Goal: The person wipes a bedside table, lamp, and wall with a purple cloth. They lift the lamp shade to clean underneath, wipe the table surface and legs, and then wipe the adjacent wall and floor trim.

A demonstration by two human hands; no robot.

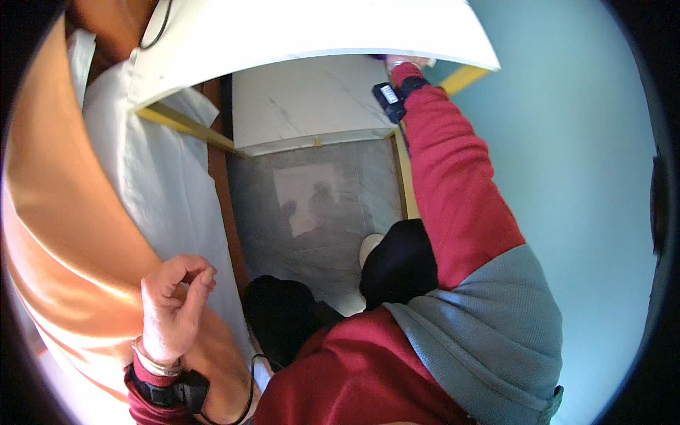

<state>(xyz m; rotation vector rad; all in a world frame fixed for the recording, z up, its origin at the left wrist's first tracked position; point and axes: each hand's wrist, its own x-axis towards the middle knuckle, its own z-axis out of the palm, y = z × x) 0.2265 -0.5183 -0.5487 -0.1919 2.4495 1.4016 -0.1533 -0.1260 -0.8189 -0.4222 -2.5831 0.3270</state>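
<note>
My right hand (408,60) reaches under the front edge of a white tabletop (319,26). Its fingers are mostly hidden by that edge, and a small dark purple patch shows beside them, too little of it to name. Below the tabletop lies a lower shelf (308,101) with a marble pattern, between gold-coloured metal frame bars (186,126). My left hand (175,305) is held up over an orange cloth (90,239), fingers curled in towards the thumb, with nothing visible in it.
A white sheet (159,180) hangs along a brown wooden edge (219,159) on the left. On the right stands a pale blue-green wall (574,159). Grey floor tiles (319,212) lie before my legs. A black cable (159,32) crosses the tabletop's left corner.
</note>
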